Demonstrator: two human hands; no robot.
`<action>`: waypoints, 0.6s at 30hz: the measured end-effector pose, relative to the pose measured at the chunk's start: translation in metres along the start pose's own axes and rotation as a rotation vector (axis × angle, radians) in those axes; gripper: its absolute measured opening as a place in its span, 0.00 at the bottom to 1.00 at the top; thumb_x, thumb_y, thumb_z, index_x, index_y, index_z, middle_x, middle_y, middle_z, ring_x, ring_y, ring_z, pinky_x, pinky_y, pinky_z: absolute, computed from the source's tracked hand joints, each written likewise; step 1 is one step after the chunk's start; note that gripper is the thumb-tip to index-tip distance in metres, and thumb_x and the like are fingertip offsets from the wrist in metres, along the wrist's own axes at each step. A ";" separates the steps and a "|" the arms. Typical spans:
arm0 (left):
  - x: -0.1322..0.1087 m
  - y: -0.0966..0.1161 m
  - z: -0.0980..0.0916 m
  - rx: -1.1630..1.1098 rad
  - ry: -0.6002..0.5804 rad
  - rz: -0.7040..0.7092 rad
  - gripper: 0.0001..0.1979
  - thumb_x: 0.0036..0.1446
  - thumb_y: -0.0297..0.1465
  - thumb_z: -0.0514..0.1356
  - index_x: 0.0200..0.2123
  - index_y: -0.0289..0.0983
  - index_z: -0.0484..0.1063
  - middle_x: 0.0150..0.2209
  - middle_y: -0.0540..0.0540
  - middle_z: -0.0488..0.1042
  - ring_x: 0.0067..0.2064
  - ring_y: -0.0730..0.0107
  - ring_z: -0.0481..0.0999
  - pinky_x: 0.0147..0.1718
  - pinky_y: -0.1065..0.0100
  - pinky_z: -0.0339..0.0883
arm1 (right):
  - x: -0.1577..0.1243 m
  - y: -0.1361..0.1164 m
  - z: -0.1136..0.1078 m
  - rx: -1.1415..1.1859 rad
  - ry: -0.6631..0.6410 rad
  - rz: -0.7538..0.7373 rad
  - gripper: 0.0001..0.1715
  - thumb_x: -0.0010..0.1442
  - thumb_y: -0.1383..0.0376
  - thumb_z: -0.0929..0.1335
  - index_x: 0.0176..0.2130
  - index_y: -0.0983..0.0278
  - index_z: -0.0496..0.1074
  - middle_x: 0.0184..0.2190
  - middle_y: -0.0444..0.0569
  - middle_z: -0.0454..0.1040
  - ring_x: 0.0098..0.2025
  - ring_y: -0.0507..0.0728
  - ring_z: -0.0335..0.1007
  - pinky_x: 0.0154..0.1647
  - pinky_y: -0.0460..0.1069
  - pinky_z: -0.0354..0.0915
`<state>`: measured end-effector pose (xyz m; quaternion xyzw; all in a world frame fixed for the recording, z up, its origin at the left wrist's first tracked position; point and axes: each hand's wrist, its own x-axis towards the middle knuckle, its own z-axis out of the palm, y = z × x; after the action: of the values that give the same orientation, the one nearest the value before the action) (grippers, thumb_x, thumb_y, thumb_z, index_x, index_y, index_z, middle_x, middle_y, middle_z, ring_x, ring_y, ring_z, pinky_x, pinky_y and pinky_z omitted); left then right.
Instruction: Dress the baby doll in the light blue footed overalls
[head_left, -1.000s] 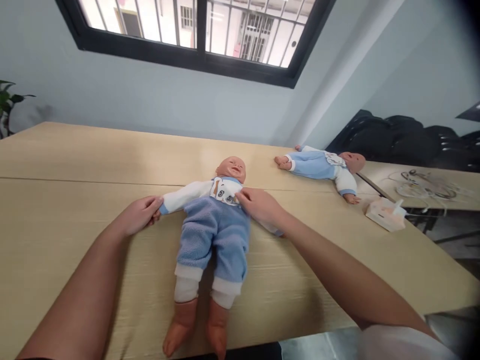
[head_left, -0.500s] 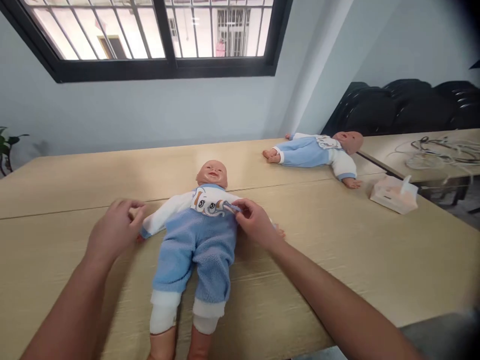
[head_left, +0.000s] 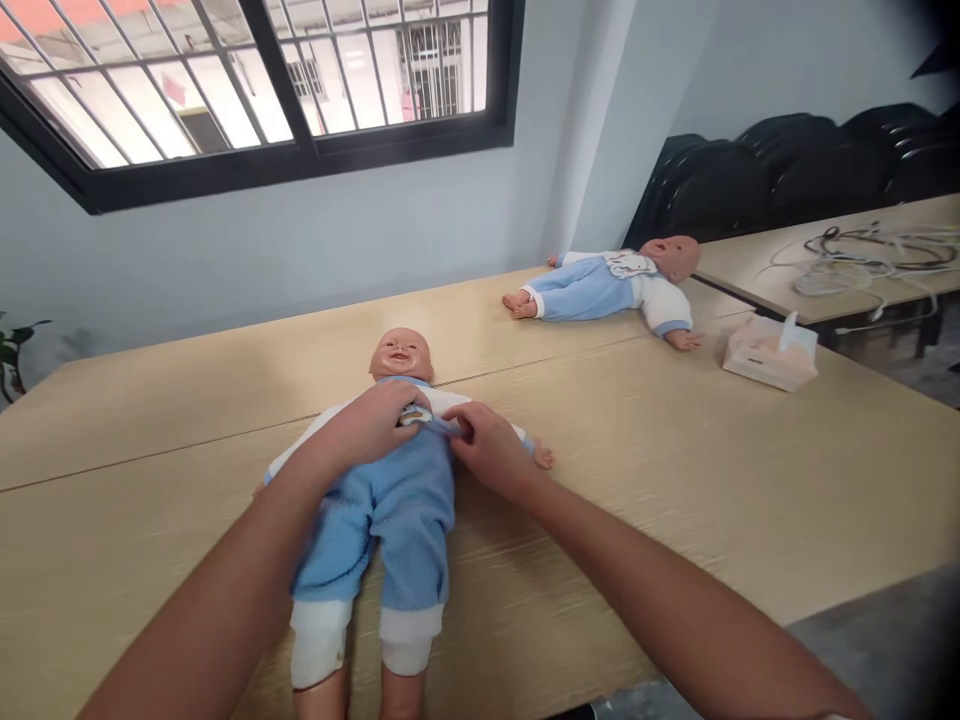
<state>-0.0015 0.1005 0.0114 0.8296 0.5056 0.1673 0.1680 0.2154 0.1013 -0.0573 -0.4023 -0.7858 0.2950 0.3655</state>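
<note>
A baby doll (head_left: 401, 355) in a blue and white romper (head_left: 412, 470) lies face up on the table, its feet toward me. My left hand (head_left: 379, 420) reaches across its chest, thumb and fingers curled on the romper's front. Part of the elephant patch (head_left: 415, 414) shows between them; the rest is covered. My right hand (head_left: 491, 445) is closed in a pinch on a blue edge of the romper's front, at the chest's right side. The blue cloth stretches between the two hands. How the fingertips sit under the cloth is hidden.
A second doll (head_left: 607, 285) in a similar outfit lies at the back of the table (head_left: 675, 480). To its right stands a tissue box (head_left: 770, 355). Cables (head_left: 870, 255) lie on another table, with black chairs (head_left: 795, 170) stacked behind. A window (head_left: 300, 150) is in the wall.
My left hand has moved right, from beside the doll's sleeve onto its chest. My right hand keeps its pinch on the romper's front. The view has tilted and shifted.
</note>
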 end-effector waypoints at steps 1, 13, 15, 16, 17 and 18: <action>-0.005 -0.002 0.001 0.030 0.026 0.015 0.09 0.58 0.30 0.61 0.43 0.42 0.75 0.46 0.44 0.79 0.51 0.53 0.76 0.50 0.56 0.69 | 0.000 -0.001 0.000 -0.028 -0.025 0.003 0.10 0.60 0.74 0.70 0.42 0.62 0.75 0.35 0.46 0.74 0.36 0.56 0.67 0.39 0.50 0.62; -0.029 -0.005 0.018 0.141 0.407 0.059 0.12 0.59 0.27 0.57 0.47 0.40 0.67 0.46 0.43 0.73 0.51 0.55 0.72 0.54 0.54 0.67 | -0.001 -0.010 -0.004 -0.035 -0.115 -0.009 0.06 0.63 0.64 0.71 0.36 0.62 0.70 0.34 0.47 0.76 0.35 0.55 0.69 0.37 0.50 0.61; -0.025 -0.005 0.015 0.199 0.361 0.057 0.11 0.60 0.28 0.58 0.47 0.40 0.69 0.47 0.42 0.74 0.53 0.53 0.72 0.55 0.53 0.67 | 0.001 -0.007 -0.015 -0.168 -0.086 -0.049 0.05 0.65 0.63 0.71 0.39 0.63 0.72 0.38 0.51 0.77 0.39 0.58 0.70 0.42 0.52 0.63; -0.023 -0.006 0.013 0.227 0.334 0.061 0.11 0.61 0.29 0.58 0.47 0.41 0.70 0.48 0.42 0.75 0.54 0.52 0.73 0.55 0.53 0.67 | 0.001 -0.004 -0.023 -0.255 -0.074 -0.068 0.08 0.66 0.61 0.71 0.41 0.63 0.74 0.41 0.54 0.78 0.42 0.60 0.70 0.45 0.54 0.63; -0.020 -0.005 0.011 0.252 0.306 0.066 0.11 0.61 0.29 0.59 0.47 0.41 0.71 0.48 0.42 0.76 0.55 0.51 0.73 0.55 0.53 0.67 | 0.000 0.002 -0.033 -0.339 -0.075 -0.076 0.12 0.66 0.58 0.72 0.44 0.64 0.75 0.44 0.57 0.77 0.45 0.63 0.70 0.48 0.55 0.63; -0.017 -0.005 0.009 0.275 0.280 0.070 0.11 0.62 0.30 0.59 0.48 0.41 0.72 0.49 0.42 0.77 0.55 0.51 0.74 0.55 0.53 0.68 | -0.002 0.008 -0.044 -0.410 -0.093 -0.066 0.17 0.64 0.56 0.73 0.48 0.64 0.75 0.47 0.60 0.76 0.48 0.65 0.70 0.51 0.57 0.63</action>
<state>-0.0088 0.0867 -0.0005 0.8304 0.5130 0.2160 -0.0248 0.2555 0.1112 -0.0396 -0.4283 -0.8582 0.1349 0.2488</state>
